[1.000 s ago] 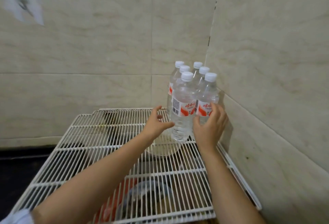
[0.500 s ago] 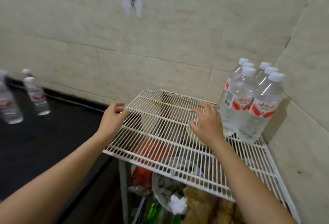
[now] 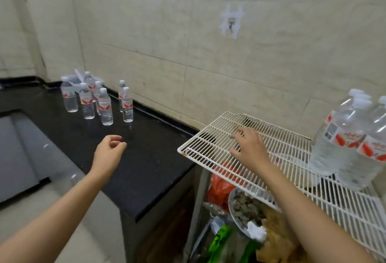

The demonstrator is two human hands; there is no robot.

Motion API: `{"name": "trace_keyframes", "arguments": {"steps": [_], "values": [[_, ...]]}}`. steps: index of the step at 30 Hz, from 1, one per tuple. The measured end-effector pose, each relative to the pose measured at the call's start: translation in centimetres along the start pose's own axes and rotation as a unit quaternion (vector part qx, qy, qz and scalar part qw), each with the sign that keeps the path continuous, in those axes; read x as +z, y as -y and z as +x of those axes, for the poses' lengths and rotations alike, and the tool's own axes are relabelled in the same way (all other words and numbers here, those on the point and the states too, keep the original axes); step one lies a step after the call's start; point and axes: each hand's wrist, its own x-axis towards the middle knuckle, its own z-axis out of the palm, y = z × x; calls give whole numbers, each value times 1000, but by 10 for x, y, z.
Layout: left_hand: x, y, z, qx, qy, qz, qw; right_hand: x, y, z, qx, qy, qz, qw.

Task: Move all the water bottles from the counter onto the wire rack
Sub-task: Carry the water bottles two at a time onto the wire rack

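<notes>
From the head camera, a cluster of small clear plastic water bottles with white caps and red-and-white labels stands upright on the black polished stone counter, near the beige tiled wall at the far left; each appears filled with clear water, and about seven can be made out, some partly hidden behind others. To the right, the white wire rack sits with its left corner just over the counter's end, and a tight group of larger-looking clear water bottles of the same label stands upright on its far right side, against the corner wall. The left hand hovers over the counter, well apart from the bottles, its fingers loosely curled and holding nothing. The right hand lies palm-down over the rack's wires, fingers spread wide and empty. Under the rack, a round bowl holds dark, lumpy food with a white crumpled piece at its edge, beside an orange-red plastic bag and green packaging.
</notes>
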Motion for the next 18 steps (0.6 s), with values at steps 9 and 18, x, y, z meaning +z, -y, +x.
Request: {"name": "trace_keyframes", "arguments": {"steps": [9, 18], "values": [[-153, 33, -4, 13, -51, 19, 998, 23, 166, 9, -89, 0, 67, 994], [-325, 102, -41, -30, -130, 66, 989, 43, 363, -19, -206, 52, 132, 968]]}}
